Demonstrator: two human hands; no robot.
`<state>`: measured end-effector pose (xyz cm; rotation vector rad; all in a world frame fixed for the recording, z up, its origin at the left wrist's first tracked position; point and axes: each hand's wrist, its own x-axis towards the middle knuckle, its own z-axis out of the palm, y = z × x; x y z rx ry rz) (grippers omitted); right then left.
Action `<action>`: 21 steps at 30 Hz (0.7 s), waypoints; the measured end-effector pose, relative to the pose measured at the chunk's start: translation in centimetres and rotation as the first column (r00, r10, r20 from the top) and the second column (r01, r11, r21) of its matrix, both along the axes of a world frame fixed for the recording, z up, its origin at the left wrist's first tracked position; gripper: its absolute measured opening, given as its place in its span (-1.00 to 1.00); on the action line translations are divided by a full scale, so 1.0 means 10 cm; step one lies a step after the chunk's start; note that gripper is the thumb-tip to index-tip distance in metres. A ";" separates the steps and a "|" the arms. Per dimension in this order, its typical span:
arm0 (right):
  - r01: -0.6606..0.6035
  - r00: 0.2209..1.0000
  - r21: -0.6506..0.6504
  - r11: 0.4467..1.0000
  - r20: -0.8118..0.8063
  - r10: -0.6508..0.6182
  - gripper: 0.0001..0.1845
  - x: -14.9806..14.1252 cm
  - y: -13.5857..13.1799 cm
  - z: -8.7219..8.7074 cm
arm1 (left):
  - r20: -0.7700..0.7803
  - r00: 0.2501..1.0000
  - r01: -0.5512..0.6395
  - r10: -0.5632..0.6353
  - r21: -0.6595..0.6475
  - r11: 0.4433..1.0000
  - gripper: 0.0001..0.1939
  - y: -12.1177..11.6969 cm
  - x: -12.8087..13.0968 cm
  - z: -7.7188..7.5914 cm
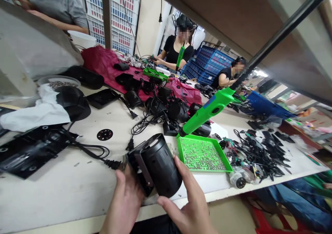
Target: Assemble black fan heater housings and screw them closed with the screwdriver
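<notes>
A black plastic housing (163, 168), with a rounded cylindrical body and a flat bracket part on its left, is held between my two hands over the front edge of the bench. My left hand (127, 196) supports it from the left and below, its thumb standing up beside the part. On the right side, my right hand (189, 196) grips the cylinder between thumb and fingers. A black power cord with a plug (112, 164) lies just left of the housing. Behind my right hand is a green perforated tray (178, 149) of small screws.
A green electric screwdriver (207, 111) hangs above the tray. Wires and small black parts (259, 151) are heaped at right. At left lie a black base plate (33, 151), a white cloth (33, 113) and a round dial (104, 134). Co-workers (178, 47) sit across the bench.
</notes>
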<state>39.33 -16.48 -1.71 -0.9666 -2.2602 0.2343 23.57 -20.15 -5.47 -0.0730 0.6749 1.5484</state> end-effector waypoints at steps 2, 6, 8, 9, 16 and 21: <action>-0.017 1.000 0.023 1.000 0.020 0.016 -0.24 -0.05 0.00 0.00 | -0.017 1.000 0.007 -0.007 0.005 1.000 -0.32 0.00 0.00 -0.01; -0.026 0.998 0.053 0.998 0.050 0.023 -0.25 -0.14 0.02 -0.01 | -0.020 1.000 -0.001 0.002 0.008 1.000 -0.29 0.00 0.01 0.00; -0.021 0.998 0.059 0.998 0.068 0.017 -0.26 -0.17 0.02 -0.02 | -0.015 1.000 -0.007 0.007 0.010 1.000 -0.25 -0.01 0.01 0.01; -0.017 0.997 0.060 0.998 0.077 0.013 -0.27 -0.18 0.02 -0.02 | -0.012 1.000 -0.007 0.007 0.013 1.000 -0.23 -0.01 0.01 0.01; 0.007 0.995 0.034 0.999 0.103 -0.010 -0.28 -0.21 0.01 -0.05 | -0.006 1.000 0.024 -0.024 0.034 0.999 -0.13 -0.01 0.00 -0.01; 0.025 0.991 -0.009 1.000 0.132 -0.024 -0.27 -0.20 0.01 -0.06 | 0.001 1.000 0.017 -0.017 0.038 0.999 -0.12 -0.01 0.00 0.01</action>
